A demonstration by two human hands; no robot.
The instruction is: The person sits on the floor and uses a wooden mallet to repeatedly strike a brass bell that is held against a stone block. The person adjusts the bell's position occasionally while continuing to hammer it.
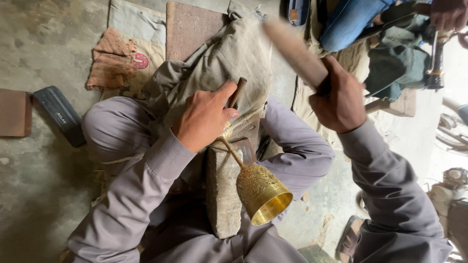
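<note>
My left hand [204, 117] is closed around a short dark metal punch [237, 91], held upright over the stem of a brass goblet [261, 191]. The goblet lies on its side across a stone block [222, 195] between my crossed legs, its engraved cup pointing toward me. Up at the right, my right hand [339, 100] grips a wooden mallet [292, 48], raised and blurred above the punch. A crumpled grey cloth [234, 53] lies beyond the left hand.
A dark flat case [58, 114] and a brown pad [13, 113] lie on the concrete floor at left. A reddish mat [187, 27] and rag [112, 61] are at the back. Another person in blue trousers [348, 22] sits at top right. A sandal [347, 238] is at lower right.
</note>
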